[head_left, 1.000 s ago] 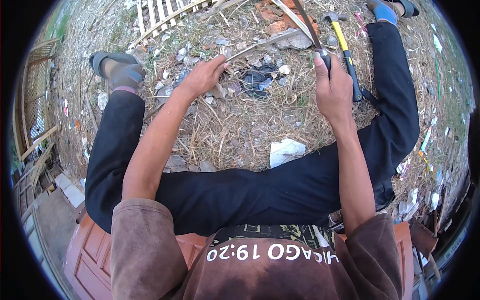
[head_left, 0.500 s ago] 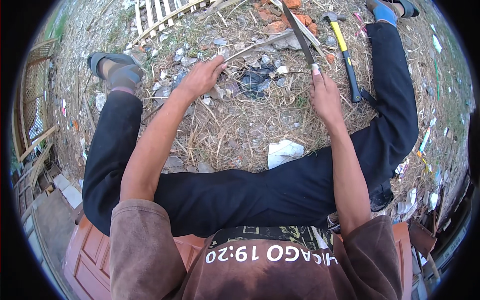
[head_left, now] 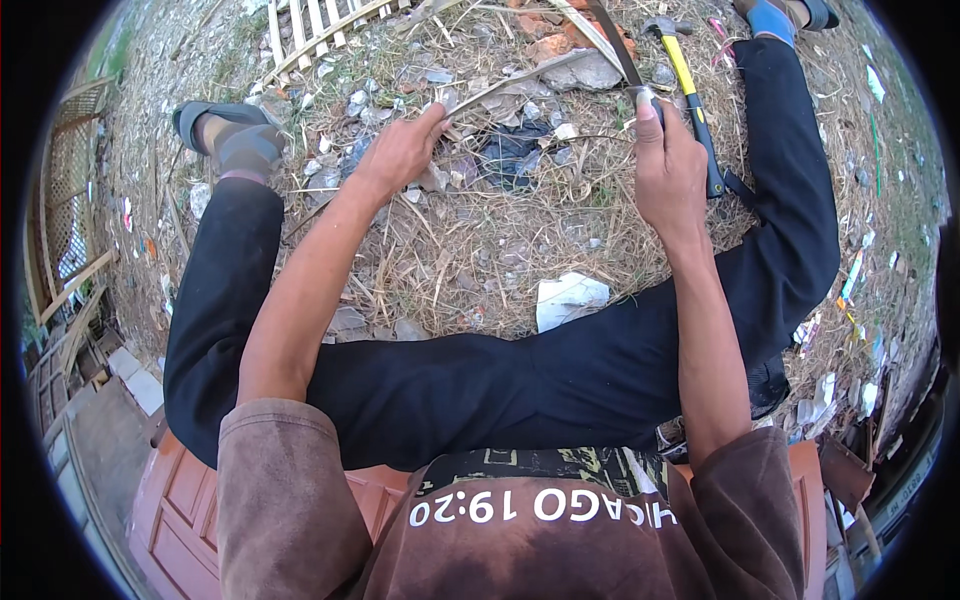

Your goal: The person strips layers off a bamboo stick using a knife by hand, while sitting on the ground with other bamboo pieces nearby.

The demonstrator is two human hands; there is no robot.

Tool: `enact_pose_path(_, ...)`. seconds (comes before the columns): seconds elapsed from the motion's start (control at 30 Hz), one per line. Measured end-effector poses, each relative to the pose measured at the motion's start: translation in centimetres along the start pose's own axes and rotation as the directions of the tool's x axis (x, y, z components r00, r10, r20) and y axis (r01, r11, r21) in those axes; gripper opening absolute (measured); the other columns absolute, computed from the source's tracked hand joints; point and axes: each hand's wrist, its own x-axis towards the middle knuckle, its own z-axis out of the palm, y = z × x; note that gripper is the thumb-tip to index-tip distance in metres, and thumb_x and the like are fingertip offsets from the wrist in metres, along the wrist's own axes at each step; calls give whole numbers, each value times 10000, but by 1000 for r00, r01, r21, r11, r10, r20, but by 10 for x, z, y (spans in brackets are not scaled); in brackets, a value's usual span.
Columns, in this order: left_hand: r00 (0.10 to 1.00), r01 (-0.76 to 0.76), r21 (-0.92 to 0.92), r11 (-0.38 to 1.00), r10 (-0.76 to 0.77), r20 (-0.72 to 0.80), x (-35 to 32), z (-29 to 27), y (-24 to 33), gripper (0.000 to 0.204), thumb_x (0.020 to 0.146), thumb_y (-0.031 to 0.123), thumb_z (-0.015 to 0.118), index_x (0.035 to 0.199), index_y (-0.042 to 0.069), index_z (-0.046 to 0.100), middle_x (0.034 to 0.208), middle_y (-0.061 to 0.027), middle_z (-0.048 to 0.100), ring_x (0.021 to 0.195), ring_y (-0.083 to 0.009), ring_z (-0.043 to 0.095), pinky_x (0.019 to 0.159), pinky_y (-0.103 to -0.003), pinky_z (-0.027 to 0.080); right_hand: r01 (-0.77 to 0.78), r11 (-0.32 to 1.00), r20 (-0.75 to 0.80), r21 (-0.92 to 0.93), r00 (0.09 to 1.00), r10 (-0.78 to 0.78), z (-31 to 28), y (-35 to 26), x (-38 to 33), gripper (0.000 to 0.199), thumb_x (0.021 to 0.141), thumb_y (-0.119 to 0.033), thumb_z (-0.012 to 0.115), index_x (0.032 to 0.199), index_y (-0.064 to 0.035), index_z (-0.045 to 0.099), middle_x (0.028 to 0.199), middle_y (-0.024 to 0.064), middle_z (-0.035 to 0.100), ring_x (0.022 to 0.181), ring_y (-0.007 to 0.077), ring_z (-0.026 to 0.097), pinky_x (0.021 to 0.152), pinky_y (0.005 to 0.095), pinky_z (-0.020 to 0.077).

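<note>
My left hand (head_left: pixel 402 152) is closed around the near end of a thin wooden strip (head_left: pixel 500 85), which slants away to the right over the ground. In my right hand (head_left: pixel 670 168) is a long dark-bladed machete (head_left: pixel 617 45). Its grip sits inside my fist with the thumb along it, and the blade points away, its tip cut off by the top edge of the picture. The blade's lower part stands to the right of the strip. Just right of the machete lies a claw hammer (head_left: pixel 684 75) with a yellow and black handle, partly hidden by my right hand.
Dry grass, stones and rubble cover the ground. Broken orange bricks (head_left: pixel 553 47) and a grey slab (head_left: pixel 582 70) lie at the far middle. A slatted wooden frame (head_left: pixel 312 35) is at the far left. A white shard (head_left: pixel 570 300) lies near my black-trousered legs, which spread to both sides.
My right hand has drawn back to the right and looks larger, with the machete blade shifted right. The left hand and the wooden strip have hardly moved.
</note>
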Motion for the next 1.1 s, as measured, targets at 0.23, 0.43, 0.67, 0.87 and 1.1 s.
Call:
enact_pose_path(0.23, 1000, 23, 174, 984, -19, -23, -5, 4, 2, 216, 1033, 329, 415, 1058, 115, 423, 643, -236, 622, 722, -480, 636, 621, -575, 481, 1, 980, 52, -197, 999, 9, 8, 5, 2, 404, 1032, -352, 425, 876, -5, 562, 651, 211, 620, 632, 429, 630, 563, 538, 425)
enact_pose_path(0.43, 999, 25, 295, 955, -17, -30, 0, 8, 4, 151, 1026, 278, 427, 1076, 136, 419, 679, -240, 630, 697, -469, 645, 590, -541, 502, -74, 968, 123, -238, 987, 106, 28, 34, 15, 500, 1012, -441, 415, 979, 18, 609, 749, 292, 642, 784, 465, 649, 710, 569, 463)
enact_pose_path(0.67, 998, -25, 296, 955, 41, -49, -3, 17, -5, 126, 1020, 211, 405, 1133, 156, 397, 717, -221, 641, 668, -440, 653, 535, -540, 511, -171, 985, 149, 17, 975, 166, 24, 30, -3, 530, 1003, -460, 426, 951, 32, 615, 843, 280, 650, 770, 489, 618, 731, 550, 457)
enact_pose_path(0.87, 1000, -29, 311, 950, 27, 9, 1, 10, -1, 115, 1004, 138, 410, 1116, 139, 382, 727, -197, 655, 633, -389, 667, 493, -491, 521, -468, 458, 413, 756, 883, 221, -10, 0, 4, 426, 1030, -460, 411, 947, -58, 525, 615, -38, 415, 512, 55, 380, 467, 225, 345)
enact_pose_path(1.1, 996, -70, 346, 936, 81, -19, 1, 14, 0, 139, 991, 132, 431, 1118, 132, 375, 722, -182, 656, 631, -380, 668, 498, -484, 522, -73, 985, 164, -157, 981, 99, 27, 41, 4, 520, 1026, -468, 401, 1048, 19, 581, 784, 252, 610, 700, 473, 557, 628, 508, 415)
